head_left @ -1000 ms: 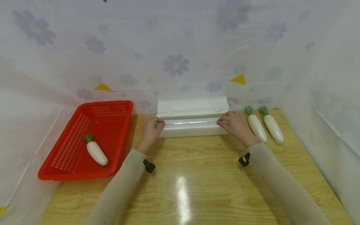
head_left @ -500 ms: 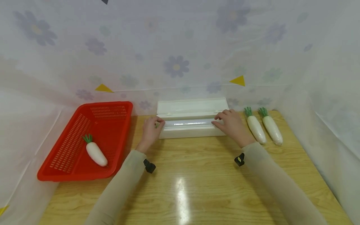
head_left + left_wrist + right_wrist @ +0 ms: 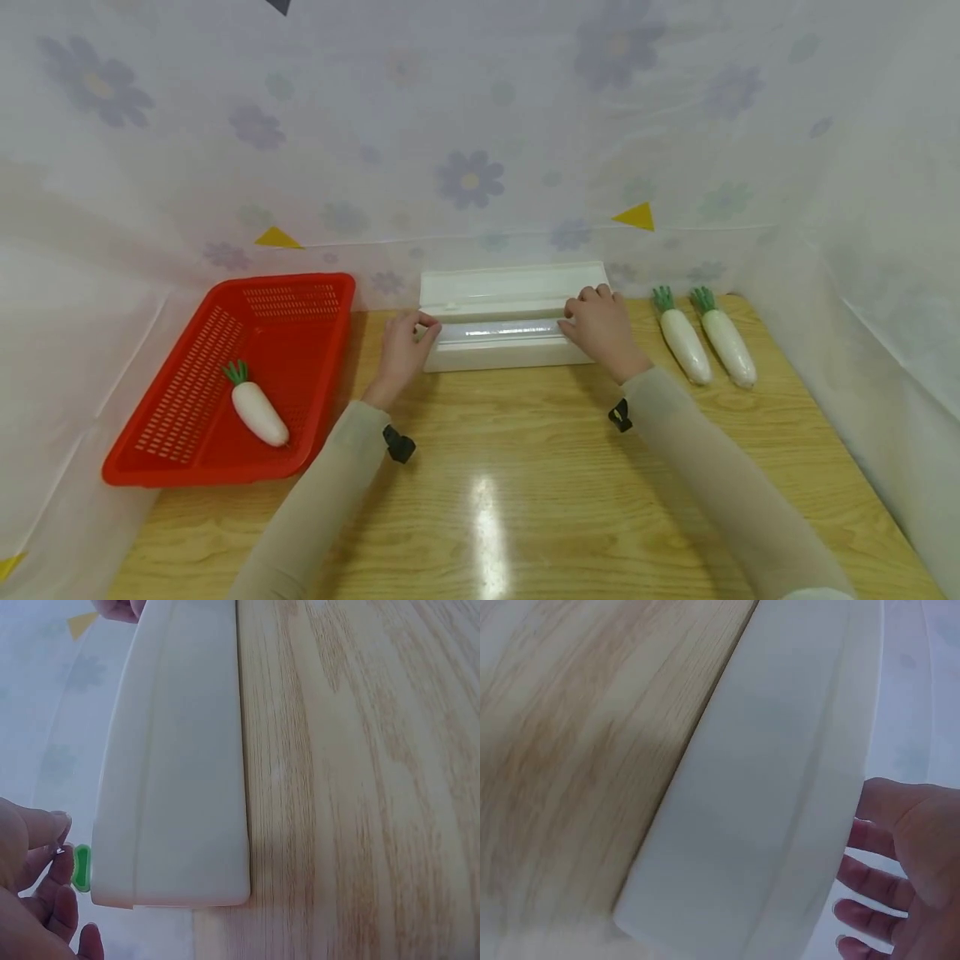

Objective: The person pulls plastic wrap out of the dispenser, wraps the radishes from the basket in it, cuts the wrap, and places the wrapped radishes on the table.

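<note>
A long white cling film dispenser box lies on the table, its lid tipped back. Shiny cling film lies along its opening. At the box's left end, my left hand pinches the film's edge between thumb and finger. A small green end piece sticks out beside those fingers in the left wrist view. My right hand is over the box's right part, thumb and bent fingers at the film; in the right wrist view the box hides the thumb tip, so its hold is unclear.
A red basket stands at left with one white radish with green leaf stubs inside. Two more radishes, one beside the other, lie at right, looking shiny as if wrapped. A patterned cloth hangs behind.
My right hand has moved left along the film, away from the box's right end, its thumb and index finger parting on the way. My left hand has stayed put.
</note>
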`<state>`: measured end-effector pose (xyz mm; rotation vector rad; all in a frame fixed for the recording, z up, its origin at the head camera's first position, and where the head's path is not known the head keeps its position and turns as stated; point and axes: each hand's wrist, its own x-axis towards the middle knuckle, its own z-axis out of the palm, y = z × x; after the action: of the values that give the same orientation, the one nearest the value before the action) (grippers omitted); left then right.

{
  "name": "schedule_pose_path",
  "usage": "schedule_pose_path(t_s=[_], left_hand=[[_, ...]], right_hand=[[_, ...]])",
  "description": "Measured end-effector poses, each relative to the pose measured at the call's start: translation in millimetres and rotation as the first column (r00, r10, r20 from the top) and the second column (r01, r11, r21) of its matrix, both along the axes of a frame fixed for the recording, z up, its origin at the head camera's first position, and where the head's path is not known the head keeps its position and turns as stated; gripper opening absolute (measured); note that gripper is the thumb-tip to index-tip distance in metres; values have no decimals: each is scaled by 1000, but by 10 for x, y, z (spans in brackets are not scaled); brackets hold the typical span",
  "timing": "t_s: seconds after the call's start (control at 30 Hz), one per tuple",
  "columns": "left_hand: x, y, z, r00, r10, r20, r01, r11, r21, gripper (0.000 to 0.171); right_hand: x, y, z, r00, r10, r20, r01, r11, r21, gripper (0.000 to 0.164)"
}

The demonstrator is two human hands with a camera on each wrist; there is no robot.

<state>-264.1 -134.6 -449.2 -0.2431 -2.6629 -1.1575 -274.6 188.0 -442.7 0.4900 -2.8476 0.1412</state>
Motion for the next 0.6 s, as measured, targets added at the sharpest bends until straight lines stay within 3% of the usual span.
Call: schedule_pose_path(t_s=[0.1,0.2,0.4,0.5,0.6], left_hand=[[-3,-2,-7,1000,-2,8,2,1000,2,16],[-6,-5,-8,1000,-8,7,8,1000,3,16],[6,-5,-2,999,-33,-12,33,999,16,16],[15,-3,9,999,-37,-4,37,999,7,16],[19,-5,15,999,-31,19,31,1000,-2,14]], right_hand=[[4,4,27,994,81,-74,-74,993,88,12],[1,14,41,986,141,-92,-129,984,123,8],[0,61,45,996,90,-9,-89,995,46,14],[-3,89,48,998,64,-25,-63,996,58,13],[-13,121,42,993,99,-65,-94,992,80,11]])
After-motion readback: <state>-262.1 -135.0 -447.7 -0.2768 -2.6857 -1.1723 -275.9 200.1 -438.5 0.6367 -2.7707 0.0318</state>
